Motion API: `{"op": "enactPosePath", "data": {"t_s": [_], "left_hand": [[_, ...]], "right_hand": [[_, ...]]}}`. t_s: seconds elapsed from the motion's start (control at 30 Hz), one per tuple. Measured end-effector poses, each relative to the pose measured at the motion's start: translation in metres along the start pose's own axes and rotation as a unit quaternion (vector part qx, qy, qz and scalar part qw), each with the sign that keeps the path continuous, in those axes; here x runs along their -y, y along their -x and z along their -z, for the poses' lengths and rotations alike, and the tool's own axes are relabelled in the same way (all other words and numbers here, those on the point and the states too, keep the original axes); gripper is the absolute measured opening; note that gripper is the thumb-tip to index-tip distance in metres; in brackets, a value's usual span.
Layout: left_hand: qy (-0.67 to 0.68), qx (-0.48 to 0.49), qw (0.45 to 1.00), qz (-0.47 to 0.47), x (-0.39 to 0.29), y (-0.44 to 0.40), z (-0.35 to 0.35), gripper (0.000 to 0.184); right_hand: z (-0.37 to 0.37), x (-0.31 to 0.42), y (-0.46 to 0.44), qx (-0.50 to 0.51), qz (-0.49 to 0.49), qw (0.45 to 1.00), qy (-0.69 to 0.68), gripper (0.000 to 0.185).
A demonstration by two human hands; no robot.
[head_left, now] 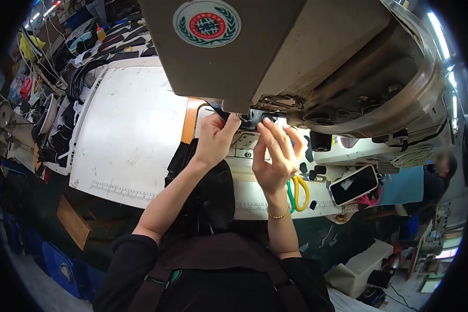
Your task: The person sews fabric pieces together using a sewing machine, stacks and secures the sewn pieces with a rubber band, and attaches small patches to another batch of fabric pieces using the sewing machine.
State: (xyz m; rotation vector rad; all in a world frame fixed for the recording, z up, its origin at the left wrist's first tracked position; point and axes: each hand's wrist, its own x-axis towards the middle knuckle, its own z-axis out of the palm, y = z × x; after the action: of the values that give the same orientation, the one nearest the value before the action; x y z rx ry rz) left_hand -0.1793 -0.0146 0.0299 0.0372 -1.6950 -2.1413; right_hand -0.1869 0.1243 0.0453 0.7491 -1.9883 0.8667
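Under the head of a large sewing machine [229,67], both of my hands are at a small dark piece of material [252,119]. My left hand [215,139] pinches its left side between thumb and fingers. At its right side is my right hand [278,153], with the fingertips on the piece and the fingers bent. The machine's lower parts partly hide the piece. More black material [213,192] hangs over the table's front edge below my left hand.
The white table [125,130] extends left, with dark strips [125,47] piled behind it. Right of my hands lie yellow-handled scissors [300,193], black scraps [320,170] and a phone [354,185]. Another person [444,166] is at the far right.
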Motion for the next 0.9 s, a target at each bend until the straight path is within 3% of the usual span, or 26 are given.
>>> {"op": "enactPosePath", "data": {"t_s": [0.27, 0.33, 0.37, 0.43, 0.5, 0.53, 0.6, 0.63, 0.67, 0.7, 0.73, 0.77, 0.8, 0.83, 0.87, 0.9], "left_hand": [[-0.038, -0.099, 0.992, -0.061, -0.007, -0.001, -0.025, 0.035], [-0.179, -0.045, 0.983, -0.023, -0.019, 0.006, -0.015, 0.035], [-0.178, -0.047, 0.983, -0.023, -0.030, 0.013, -0.012, 0.035], [-0.223, -0.074, 0.969, -0.076, -0.057, 0.026, -0.008, 0.029], [-0.340, -0.165, 0.907, -0.184, -0.077, 0.007, 0.001, 0.022], [-0.408, -0.122, 0.851, -0.306, -0.074, -0.014, 0.013, 0.014], [-0.524, -0.009, 0.817, -0.241, -0.068, -0.045, 0.027, 0.009], [-0.523, -0.012, 0.817, -0.243, -0.046, -0.048, 0.041, 0.009], [-0.340, -0.002, 0.925, -0.170, -0.027, -0.084, 0.053, 0.012], [-0.139, 0.010, 0.986, -0.091, -0.010, -0.111, 0.066, 0.015], [0.067, 0.025, 0.997, -0.007, 0.011, -0.136, 0.073, 0.019], [0.270, 0.040, 0.959, 0.080, 0.031, -0.148, 0.086, 0.023], [0.268, 0.041, 0.959, 0.079, 0.018, -0.137, 0.080, 0.023], [-0.008, 0.047, 0.998, 0.046, -0.011, -0.108, 0.066, 0.026], [-0.284, 0.048, 0.958, 0.011, -0.039, -0.079, 0.052, 0.029], [-0.285, 0.097, 0.950, 0.082, -0.070, -0.054, 0.037, 0.028]], "right_hand": [[-0.008, -0.025, -0.002, 0.058, -0.063, 0.992, -0.094, 0.033], [-0.009, -0.026, -0.002, 0.058, -0.067, 0.991, -0.103, 0.033], [-0.009, -0.026, -0.002, 0.059, -0.071, 0.989, -0.112, 0.033], [-0.010, -0.027, -0.002, 0.059, -0.080, 0.987, -0.129, 0.034], [-0.011, -0.024, -0.001, 0.054, -0.072, 0.988, -0.123, 0.034], [-0.011, -0.023, -0.001, 0.049, -0.061, 0.990, -0.117, 0.034], [-0.011, -0.021, -0.004, 0.036, -0.036, 0.993, -0.104, 0.035], [-0.010, -0.020, -0.004, 0.036, -0.033, 0.993, -0.105, 0.035], [-0.010, -0.020, -0.004, 0.037, -0.025, 0.994, -0.095, 0.035], [-0.010, -0.020, -0.005, 0.038, -0.016, 0.996, -0.085, 0.035], [-0.011, -0.020, -0.006, 0.037, -0.009, 0.996, -0.075, 0.036], [-0.011, -0.020, -0.006, 0.036, -0.003, 0.997, -0.064, 0.036], [-0.010, -0.020, -0.006, 0.033, -0.003, 0.997, -0.065, 0.036], [-0.008, -0.019, -0.004, 0.033, 0.000, 0.996, -0.077, 0.037], [-0.006, -0.017, -0.002, 0.035, 0.003, 0.995, -0.088, 0.037], [-0.005, -0.017, -0.001, 0.035, 0.006, 0.994, -0.100, 0.037]]}}
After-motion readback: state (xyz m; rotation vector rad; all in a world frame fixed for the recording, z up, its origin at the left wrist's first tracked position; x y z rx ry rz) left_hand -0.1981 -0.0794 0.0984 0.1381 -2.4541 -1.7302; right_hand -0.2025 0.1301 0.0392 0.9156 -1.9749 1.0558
